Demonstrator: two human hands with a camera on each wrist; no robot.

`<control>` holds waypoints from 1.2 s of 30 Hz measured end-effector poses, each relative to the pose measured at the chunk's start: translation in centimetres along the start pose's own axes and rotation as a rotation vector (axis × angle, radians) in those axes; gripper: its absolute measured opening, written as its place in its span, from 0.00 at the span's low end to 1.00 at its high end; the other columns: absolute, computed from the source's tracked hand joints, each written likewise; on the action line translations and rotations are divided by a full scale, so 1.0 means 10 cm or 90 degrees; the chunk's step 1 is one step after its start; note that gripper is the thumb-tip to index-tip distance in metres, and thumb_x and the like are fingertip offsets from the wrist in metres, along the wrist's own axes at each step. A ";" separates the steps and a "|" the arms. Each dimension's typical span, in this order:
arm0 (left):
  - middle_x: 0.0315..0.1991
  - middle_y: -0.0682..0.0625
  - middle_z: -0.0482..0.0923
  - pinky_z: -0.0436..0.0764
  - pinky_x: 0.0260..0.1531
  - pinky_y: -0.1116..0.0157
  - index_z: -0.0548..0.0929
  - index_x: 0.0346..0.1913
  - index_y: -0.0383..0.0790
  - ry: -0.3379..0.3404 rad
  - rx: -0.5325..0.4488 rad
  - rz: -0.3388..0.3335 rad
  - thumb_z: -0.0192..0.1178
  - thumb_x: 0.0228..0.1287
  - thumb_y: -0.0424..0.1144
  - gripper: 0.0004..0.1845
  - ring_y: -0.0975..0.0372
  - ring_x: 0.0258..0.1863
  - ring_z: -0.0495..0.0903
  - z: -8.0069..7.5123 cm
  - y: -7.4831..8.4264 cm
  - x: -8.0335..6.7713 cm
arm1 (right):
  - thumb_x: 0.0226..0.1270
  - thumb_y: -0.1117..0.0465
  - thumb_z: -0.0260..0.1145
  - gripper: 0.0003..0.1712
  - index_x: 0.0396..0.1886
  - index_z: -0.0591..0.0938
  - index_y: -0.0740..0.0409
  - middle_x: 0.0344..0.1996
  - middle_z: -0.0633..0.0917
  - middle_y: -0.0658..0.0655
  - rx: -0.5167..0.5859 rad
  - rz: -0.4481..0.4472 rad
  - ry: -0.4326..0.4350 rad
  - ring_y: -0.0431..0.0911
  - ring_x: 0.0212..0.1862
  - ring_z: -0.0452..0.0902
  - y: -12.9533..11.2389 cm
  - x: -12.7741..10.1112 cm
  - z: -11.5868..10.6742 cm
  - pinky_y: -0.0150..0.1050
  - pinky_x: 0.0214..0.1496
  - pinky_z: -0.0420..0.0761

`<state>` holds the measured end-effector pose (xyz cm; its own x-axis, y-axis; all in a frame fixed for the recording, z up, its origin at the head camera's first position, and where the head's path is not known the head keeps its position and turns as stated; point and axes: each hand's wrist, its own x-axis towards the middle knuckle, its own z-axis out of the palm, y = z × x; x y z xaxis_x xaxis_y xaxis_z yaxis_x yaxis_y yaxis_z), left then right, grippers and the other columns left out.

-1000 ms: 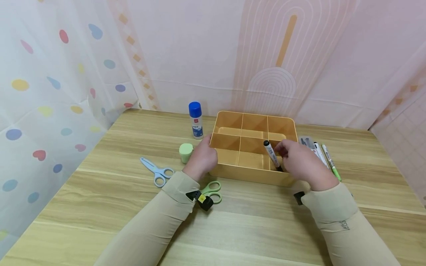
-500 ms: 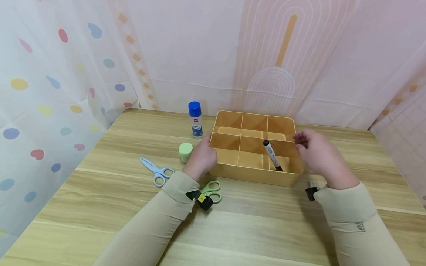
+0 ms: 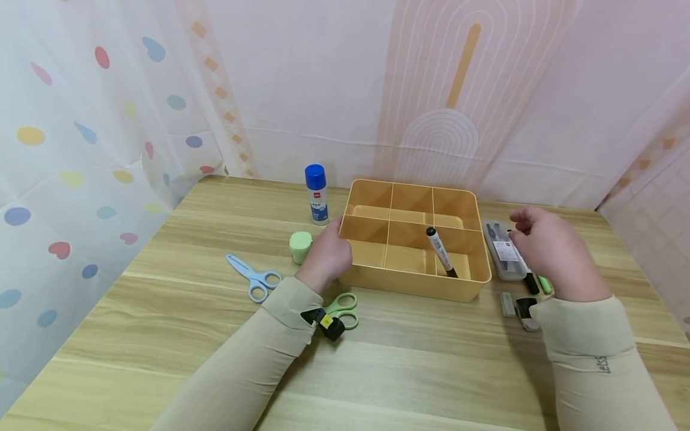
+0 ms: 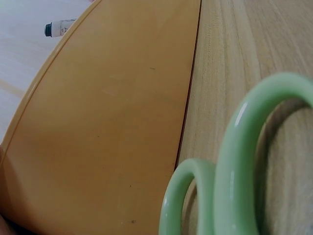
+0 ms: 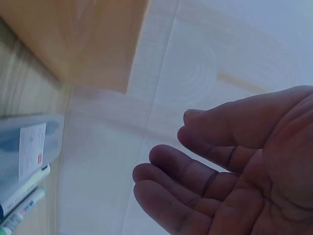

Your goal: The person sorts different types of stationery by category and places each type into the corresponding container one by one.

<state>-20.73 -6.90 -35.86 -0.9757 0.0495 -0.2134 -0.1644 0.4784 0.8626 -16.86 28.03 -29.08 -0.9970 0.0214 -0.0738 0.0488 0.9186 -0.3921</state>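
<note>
My left hand point(image 3: 327, 254) grips the left side of an orange divided organizer box point(image 3: 409, 284). The box's front wall point(image 4: 112, 117) fills much of the left wrist view. A white marker with a black cap point(image 3: 440, 251) leans in its front right compartments, cap up. My right hand point(image 3: 555, 251) is right of the box, above a clear plastic case point(image 3: 505, 251) and two markers, which it partly hides in the head view. In the right wrist view its fingers point(image 5: 181, 169) are loosely bent with nothing between them; the white marker point(image 5: 24, 191) and green-ended marker point(image 5: 23, 210) lie beside the case.
Green scissors point(image 3: 345, 317) lie partly under my left wrist, with blue scissors point(image 3: 253, 276) farther left. A light green lidded container point(image 3: 300, 246) and a blue-capped glue bottle point(image 3: 318, 197) stand left of the box. A small grey piece point(image 3: 508, 304) lies near my right wrist.
My right hand has moved right, out of the box, past its right rim to over the markers. The black-capped marker stays leaning in the box. My left hand has kept its place.
</note>
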 end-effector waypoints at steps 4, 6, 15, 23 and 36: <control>0.78 0.45 0.68 0.61 0.80 0.45 0.56 0.84 0.46 0.002 0.000 0.000 0.39 0.68 0.23 0.41 0.49 0.77 0.69 0.00 0.00 0.00 | 0.79 0.60 0.51 0.28 0.72 0.70 0.72 0.63 0.78 0.76 -0.018 0.014 -0.017 0.71 0.62 0.76 0.07 0.02 -0.02 0.70 0.62 0.74; 0.78 0.45 0.68 0.61 0.80 0.46 0.56 0.84 0.46 0.005 0.004 0.004 0.39 0.68 0.23 0.41 0.49 0.76 0.69 0.00 0.00 0.00 | 0.79 0.60 0.52 0.29 0.72 0.70 0.72 0.63 0.78 0.76 -0.024 0.021 -0.030 0.71 0.61 0.76 0.11 0.03 -0.03 0.70 0.61 0.74; 0.79 0.45 0.67 0.61 0.80 0.44 0.55 0.85 0.48 0.003 -0.005 -0.005 0.39 0.69 0.24 0.40 0.48 0.77 0.68 0.01 -0.01 0.00 | 0.75 0.62 0.58 0.28 0.67 0.72 0.78 0.57 0.82 0.79 -0.068 0.025 -0.059 0.72 0.56 0.79 0.28 0.09 0.00 0.68 0.56 0.78; 0.79 0.46 0.67 0.61 0.80 0.44 0.55 0.85 0.48 0.003 0.001 -0.013 0.39 0.70 0.25 0.40 0.49 0.77 0.68 0.01 -0.01 0.01 | 0.68 0.65 0.60 0.29 0.63 0.74 0.80 0.52 0.85 0.78 -0.078 0.032 -0.088 0.68 0.51 0.82 0.43 0.16 0.09 0.67 0.55 0.79; 0.78 0.46 0.69 0.62 0.80 0.44 0.57 0.84 0.48 -0.002 -0.004 -0.006 0.40 0.69 0.24 0.40 0.49 0.76 0.69 0.03 0.01 0.00 | 0.62 0.67 0.61 0.30 0.62 0.74 0.83 0.57 0.80 0.82 -0.092 0.038 -0.119 0.68 0.51 0.78 0.56 0.19 0.20 0.69 0.60 0.77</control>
<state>-20.66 -6.62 -35.92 -0.9736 0.0479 -0.2234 -0.1747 0.4739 0.8631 -18.33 32.43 -33.21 -0.9637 0.0163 -0.2663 0.0846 0.9653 -0.2471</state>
